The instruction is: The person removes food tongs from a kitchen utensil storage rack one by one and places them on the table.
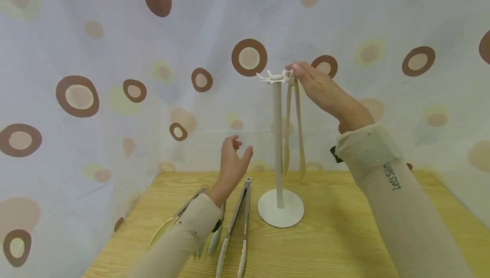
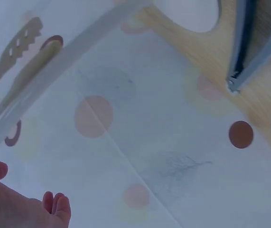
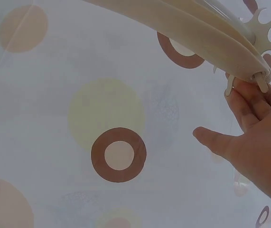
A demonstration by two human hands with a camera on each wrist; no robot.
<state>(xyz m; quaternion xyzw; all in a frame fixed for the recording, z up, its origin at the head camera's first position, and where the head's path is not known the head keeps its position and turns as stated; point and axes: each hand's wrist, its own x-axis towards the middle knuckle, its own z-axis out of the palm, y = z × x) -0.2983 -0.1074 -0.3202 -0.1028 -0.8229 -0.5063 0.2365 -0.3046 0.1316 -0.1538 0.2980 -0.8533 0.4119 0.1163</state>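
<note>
Beige tongs (image 1: pixel 300 133) hang by their top end from a hook of the white rotating-style rack (image 1: pixel 276 78), arms pointing down. In the right wrist view a hook tip (image 3: pixel 262 84) pokes through the hole in the tongs' end. My right hand (image 1: pixel 319 86) is at that hook, its fingers behind the tongs' end and the hooks, thumb held apart from them. My left hand (image 1: pixel 232 163) is in the air left of the rack's pole (image 1: pixel 278 142), fingers loosely bent, nothing in it. A slotted tong tip (image 2: pixel 14 52) shows in the left wrist view.
Metal tongs with white tips (image 1: pixel 246 210) lie on the wooden table (image 1: pixel 325 235), left of the rack's round base (image 1: pixel 281 220). Teal-tipped tongs (image 1: pixel 215 239) and yellow tongs (image 1: pixel 162 229) lie farther left, partly behind my left arm. A dotted curtain (image 1: pixel 206 23) hangs behind.
</note>
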